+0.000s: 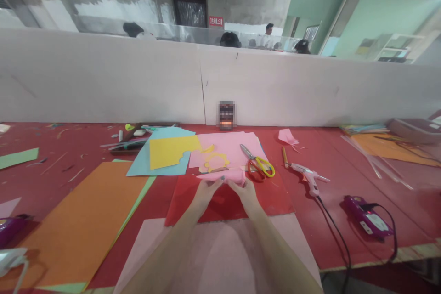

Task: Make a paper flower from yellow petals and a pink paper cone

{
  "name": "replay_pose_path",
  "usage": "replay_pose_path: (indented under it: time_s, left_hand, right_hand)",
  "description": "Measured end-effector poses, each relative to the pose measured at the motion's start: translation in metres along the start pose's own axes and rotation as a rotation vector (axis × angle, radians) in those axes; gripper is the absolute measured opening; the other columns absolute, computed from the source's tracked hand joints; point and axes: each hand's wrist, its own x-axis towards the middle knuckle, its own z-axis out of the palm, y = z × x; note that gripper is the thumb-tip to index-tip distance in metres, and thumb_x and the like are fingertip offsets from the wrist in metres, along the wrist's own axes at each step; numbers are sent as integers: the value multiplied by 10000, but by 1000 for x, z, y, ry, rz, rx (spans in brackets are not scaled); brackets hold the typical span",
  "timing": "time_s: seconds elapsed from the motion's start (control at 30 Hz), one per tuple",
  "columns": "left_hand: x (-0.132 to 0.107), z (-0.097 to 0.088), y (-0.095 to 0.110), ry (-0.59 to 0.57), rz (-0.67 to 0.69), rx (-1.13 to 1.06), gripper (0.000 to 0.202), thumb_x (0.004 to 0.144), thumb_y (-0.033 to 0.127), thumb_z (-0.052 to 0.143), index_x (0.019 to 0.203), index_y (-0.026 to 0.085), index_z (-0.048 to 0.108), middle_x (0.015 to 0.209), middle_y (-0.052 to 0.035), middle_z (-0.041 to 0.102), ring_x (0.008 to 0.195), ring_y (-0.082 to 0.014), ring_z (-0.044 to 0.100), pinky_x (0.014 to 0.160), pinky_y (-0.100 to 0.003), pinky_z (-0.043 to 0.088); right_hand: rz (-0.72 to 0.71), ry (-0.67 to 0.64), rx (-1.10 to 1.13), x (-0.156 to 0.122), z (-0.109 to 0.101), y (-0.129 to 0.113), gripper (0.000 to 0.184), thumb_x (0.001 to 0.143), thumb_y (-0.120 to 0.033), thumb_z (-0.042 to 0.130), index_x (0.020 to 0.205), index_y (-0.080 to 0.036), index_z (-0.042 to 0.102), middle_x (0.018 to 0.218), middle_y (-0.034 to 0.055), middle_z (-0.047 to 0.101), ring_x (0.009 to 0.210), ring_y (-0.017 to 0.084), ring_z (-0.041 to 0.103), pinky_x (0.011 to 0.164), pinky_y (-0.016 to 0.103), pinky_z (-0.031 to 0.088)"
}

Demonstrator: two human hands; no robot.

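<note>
Nearest, 2 bare forearms (161,250) extend over a pale pink sheet (220,257). Past it, the left hand (206,191) and right hand (245,191) pinch 1 tapered pink paper (232,174) over a red sheet (272,200), long axis crosswise: its tip points out beyond the left hand, its broad end sits at the right.

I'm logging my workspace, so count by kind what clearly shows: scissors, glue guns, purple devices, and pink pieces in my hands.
Scissors: 1
Glue gun: 1
Purple devices, one cut off at the left edge: 2
Held pink piece: 1
Total: 5
</note>
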Motion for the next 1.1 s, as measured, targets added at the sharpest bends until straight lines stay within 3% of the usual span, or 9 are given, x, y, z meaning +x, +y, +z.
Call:
replay_pose_path:
  time_s: [0.2, 0.4, 0.6, 0.73, 0.93, 1.1]
  left_hand:
    - [-2, 3, 6, -101, 65, 20, 354, 670, 292, 677, 1007, 191, 639, 1106, -81, 640, 1141, -231, 504, 997, -356, 363]
    - [0, -1, 4, 57, -50, 63, 276, 606, 314, 726, 829, 155, 690, 982, -88, 689, 1013, -272, 588, 935, -359, 423]
    - [4, -8, -16, 79, -110, -47, 338, 653, 467, 655, 747, 142, 648, 820, -89, 708, 835, -253, 653, 822, -385, 494]
    - [5, -8, -18, 81, -119, -108, 371, 669, 490, 631, 814, 148, 638, 873, -89, 704, 883, -245, 642, 827, -373, 489]
    - [6, -7, -4, -11, 20, -183, 370, 738, 426, 580, 963, 141, 649, 1041, -108, 664, 1045, -250, 568, 863, -351, 473]
    - [9, -13, -2, 103, 107, -181, 388, 750, 433, 557, 1013, 159, 637, 1105, -105, 638, 1065, -245, 558, 842, -345, 487]
  right_hand:
    - [-32, 2, 24, 1, 1, -3, 383, 617, -333, 702, 943, -133, 670, 981, 84, 684, 921, 248, 626, 841, 377, 484]
    - [4, 12, -11, -1, 0, -6, 292, 610, -332, 705, 833, -144, 706, 873, 75, 710, 856, 258, 647, 795, 376, 509]
    - [20, 37, -31, -1, -1, -5, 318, 576, -326, 730, 836, -146, 701, 864, 71, 711, 850, 260, 646, 780, 374, 510]
    - [25, 32, -5, 0, 0, -1, 347, 604, -337, 707, 883, -132, 686, 893, 76, 704, 871, 251, 638, 773, 357, 506]
    - [32, 95, -28, 1, -3, 0, 285, 596, -343, 706, 785, -131, 675, 832, 58, 694, 836, 230, 616, 706, 304, 495]
    - [37, 94, -49, 1, -4, -2, 282, 587, -371, 700, 721, -126, 664, 696, 26, 656, 680, 182, 579, 612, 273, 466]
